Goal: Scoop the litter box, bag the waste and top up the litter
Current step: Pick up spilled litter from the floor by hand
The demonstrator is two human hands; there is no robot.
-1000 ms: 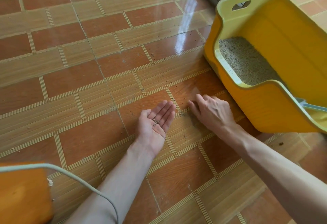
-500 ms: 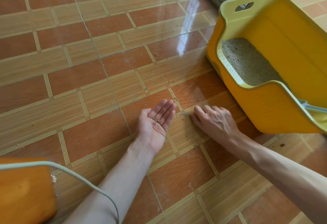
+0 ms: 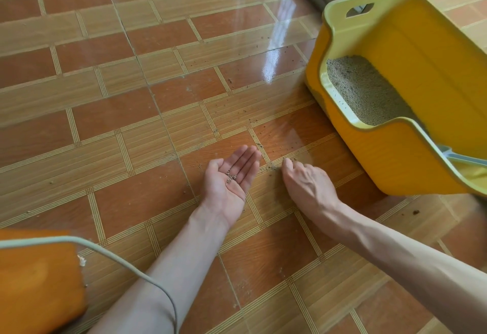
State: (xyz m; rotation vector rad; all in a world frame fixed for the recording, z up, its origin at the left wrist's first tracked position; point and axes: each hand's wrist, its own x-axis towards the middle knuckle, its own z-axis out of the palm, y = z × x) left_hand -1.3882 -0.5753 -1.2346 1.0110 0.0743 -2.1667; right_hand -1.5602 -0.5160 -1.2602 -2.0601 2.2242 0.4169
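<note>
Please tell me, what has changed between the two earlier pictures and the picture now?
The right hand drew back along the floor toward the person, its fingers curling from flat to bunched at a small pile of spilled litter. Nothing was visibly taken or let go. The left hand stayed palm up with a few granules in it; the litter box did not move.

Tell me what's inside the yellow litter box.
The yellow litter box holds grey-brown litter, and a pale scoop handle pokes in at the right edge. The near wall hides the litter's front part, so any waste there can't be seen.
</note>
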